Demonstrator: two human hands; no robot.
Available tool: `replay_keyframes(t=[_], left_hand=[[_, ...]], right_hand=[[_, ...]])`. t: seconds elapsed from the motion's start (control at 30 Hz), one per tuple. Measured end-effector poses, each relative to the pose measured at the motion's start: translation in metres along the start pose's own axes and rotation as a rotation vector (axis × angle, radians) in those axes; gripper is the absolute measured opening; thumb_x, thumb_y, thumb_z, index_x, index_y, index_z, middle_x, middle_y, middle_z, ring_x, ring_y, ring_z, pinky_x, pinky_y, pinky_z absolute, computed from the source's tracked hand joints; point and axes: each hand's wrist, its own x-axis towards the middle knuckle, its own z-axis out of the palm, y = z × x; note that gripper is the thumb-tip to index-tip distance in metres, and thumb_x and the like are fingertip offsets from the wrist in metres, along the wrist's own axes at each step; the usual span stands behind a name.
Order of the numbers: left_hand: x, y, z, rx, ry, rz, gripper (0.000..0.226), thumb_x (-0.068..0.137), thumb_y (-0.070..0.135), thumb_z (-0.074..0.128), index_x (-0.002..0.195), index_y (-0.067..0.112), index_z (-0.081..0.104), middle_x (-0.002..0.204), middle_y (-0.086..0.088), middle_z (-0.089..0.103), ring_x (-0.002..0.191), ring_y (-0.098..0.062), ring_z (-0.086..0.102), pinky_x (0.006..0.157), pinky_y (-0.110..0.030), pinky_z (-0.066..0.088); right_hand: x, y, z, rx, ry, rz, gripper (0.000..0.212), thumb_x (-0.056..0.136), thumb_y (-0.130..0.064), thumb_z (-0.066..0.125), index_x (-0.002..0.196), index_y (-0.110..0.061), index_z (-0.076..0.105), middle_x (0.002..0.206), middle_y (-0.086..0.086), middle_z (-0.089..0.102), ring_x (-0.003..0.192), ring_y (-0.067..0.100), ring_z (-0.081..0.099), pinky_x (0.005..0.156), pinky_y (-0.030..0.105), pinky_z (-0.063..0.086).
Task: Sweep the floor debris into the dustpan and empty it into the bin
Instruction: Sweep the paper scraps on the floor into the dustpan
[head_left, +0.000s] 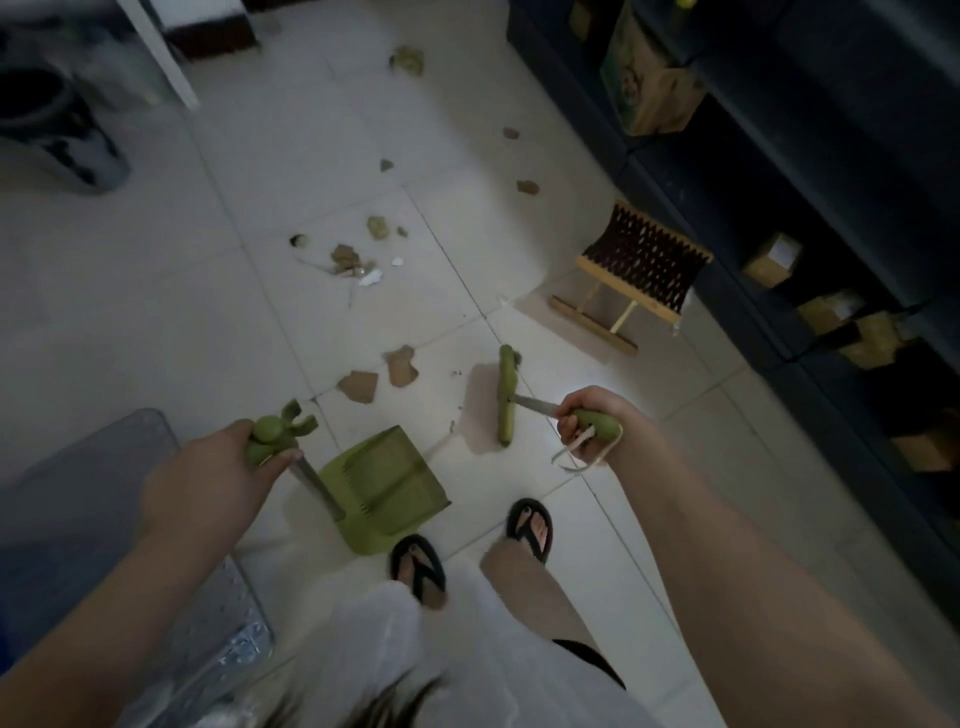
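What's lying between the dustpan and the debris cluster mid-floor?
Head view: two brown scraps lie side by side on the floor tiles between the green dustpan and the debris cluster, nearer the dustpan.

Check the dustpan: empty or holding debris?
Empty, it seems: the dustpan shows only its bare green ribs, while the scraps lie on the floor ahead of it.

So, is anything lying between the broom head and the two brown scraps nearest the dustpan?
Nothing bulky. Only bare tile and a few tiny dark specks lie between the broom head and the two brown scraps. The dustpan sits nearer the feet, off that line.
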Motion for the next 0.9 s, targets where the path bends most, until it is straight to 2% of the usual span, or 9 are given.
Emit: replay_keyframes(t=[0.17, 0.27, 0.37, 0.47, 0.57, 0.63, 0.73, 0.83, 0.9], left_hand=[[0.012, -0.045, -0.007, -0.02, 0.026, -0.038, 0.039, 0.088, 0.061, 0.054, 0.088, 0.023, 0.059, 0.082, -0.01, 0.069, 0.083, -0.034, 0.066, 0.06, -0.033, 0.042], [0.024, -0.075, -0.013, -0.052, 0.075, -0.049, 0.04, 0.086, 0.064, 0.052, 0.085, 0.024, 0.057, 0.072, -0.007, 0.065, 0.07, -0.031, 0.064, 0.056, -0.032, 0.043], [0.038, -0.103, -0.013, -0.069, 0.102, -0.06, 0.05, 0.08, 0.076, 0.044, 0.088, 0.028, 0.057, 0.077, -0.009, 0.068, 0.072, -0.033, 0.066, 0.064, -0.04, 0.054], [0.063, -0.131, -0.011, -0.077, 0.092, -0.112, 0.066, 0.068, 0.093, 0.027, 0.09, 0.034, 0.046, 0.076, -0.008, 0.066, 0.069, -0.034, 0.065, 0.067, -0.045, 0.056], [0.084, -0.132, -0.026, -0.094, 0.058, -0.124, 0.047, 0.075, 0.082, 0.038, 0.085, 0.037, 0.046, 0.076, -0.008, 0.066, 0.069, -0.033, 0.064, 0.068, -0.046, 0.056], [0.097, -0.129, -0.042, -0.098, 0.041, -0.126, 0.032, 0.081, 0.069, 0.047, 0.085, 0.037, 0.049, 0.074, -0.004, 0.063, 0.068, -0.031, 0.062, 0.068, -0.044, 0.056], [0.123, -0.137, -0.063, -0.034, 0.002, -0.144, 0.044, 0.083, 0.071, 0.044, 0.092, 0.029, 0.05, 0.077, -0.003, 0.064, 0.067, -0.029, 0.063, 0.067, -0.042, 0.057], [0.152, -0.156, -0.069, -0.059, 0.017, -0.165, 0.045, 0.079, 0.075, 0.047, 0.081, 0.03, 0.047, 0.071, -0.003, 0.063, 0.061, -0.027, 0.061, 0.061, -0.039, 0.057], [0.17, -0.168, -0.072, -0.07, 0.021, -0.162, 0.045, 0.077, 0.076, 0.046, 0.078, 0.03, 0.046, 0.067, -0.002, 0.062, 0.057, -0.024, 0.059, 0.059, -0.038, 0.055]], right_hand=[[0.005, 0.023, 0.019, 0.189, 0.215, -0.075, 0.022, 0.088, -0.008, 0.042, 0.067, -0.015, 0.041, 0.03, 0.004, 0.042, 0.021, 0.014, 0.044, 0.03, 0.013, 0.039], [0.021, 0.037, 0.035, 0.276, 0.309, -0.101, 0.017, 0.087, -0.015, 0.046, 0.072, -0.016, 0.038, 0.055, 0.008, 0.043, 0.046, 0.018, 0.048, 0.032, 0.012, 0.039], [0.039, 0.049, 0.057, 0.331, 0.327, -0.044, 0.02, 0.09, -0.013, 0.041, 0.07, -0.011, 0.036, 0.068, 0.005, 0.038, 0.059, 0.019, 0.04, 0.049, 0.023, 0.037], [0.05, 0.048, 0.085, 0.4, 0.316, 0.004, 0.022, 0.087, -0.008, 0.043, 0.068, -0.014, 0.033, 0.066, 0.003, 0.037, 0.055, 0.017, 0.041, 0.04, 0.015, 0.04], [0.052, 0.025, 0.123, 0.292, 0.275, -0.007, 0.029, 0.092, -0.006, 0.037, 0.064, -0.009, 0.031, 0.064, 0.006, 0.034, 0.053, 0.017, 0.037, 0.029, 0.011, 0.038], [0.054, 0.002, 0.159, 0.249, 0.234, -0.073, 0.031, 0.095, -0.004, 0.033, 0.066, -0.013, 0.033, 0.068, 0.005, 0.034, 0.055, 0.015, 0.036, 0.027, 0.009, 0.035], [0.046, -0.034, 0.205, 0.359, 0.181, -0.027, 0.029, 0.09, -0.005, 0.043, 0.066, -0.016, 0.031, 0.075, 0.004, 0.038, 0.056, 0.015, 0.037, 0.028, 0.011, 0.037], [0.051, -0.08, 0.232, 0.573, 0.119, 0.014, 0.029, 0.09, -0.004, 0.042, 0.063, -0.009, 0.035, 0.065, 0.007, 0.04, 0.048, 0.018, 0.041, 0.03, 0.012, 0.039], [0.053, -0.109, 0.247, 0.565, 0.093, -0.005, 0.023, 0.088, -0.004, 0.039, 0.066, -0.009, 0.038, 0.064, 0.006, 0.041, 0.035, 0.018, 0.047, 0.032, 0.012, 0.039]])
